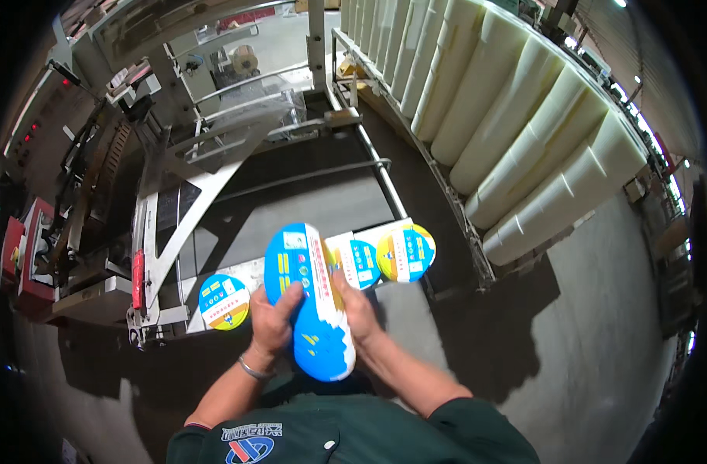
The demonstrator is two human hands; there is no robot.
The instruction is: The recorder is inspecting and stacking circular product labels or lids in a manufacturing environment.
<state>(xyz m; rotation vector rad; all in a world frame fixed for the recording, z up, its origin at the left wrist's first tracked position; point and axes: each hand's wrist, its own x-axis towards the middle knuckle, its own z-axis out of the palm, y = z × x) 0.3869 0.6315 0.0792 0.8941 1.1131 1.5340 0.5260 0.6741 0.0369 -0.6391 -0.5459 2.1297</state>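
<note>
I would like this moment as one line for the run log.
left hand: holding blue-and-white stack; right hand: holding stack's right side; at left: round piece; at right: other round pieces; upper right: white rolls

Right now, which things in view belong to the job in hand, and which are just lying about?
Likely in the job:
blue printed stack, held between left hand and right hand
round printed pieces on either side

Apparently lying about:
white rolls along the right
tan reel, far back
</note>
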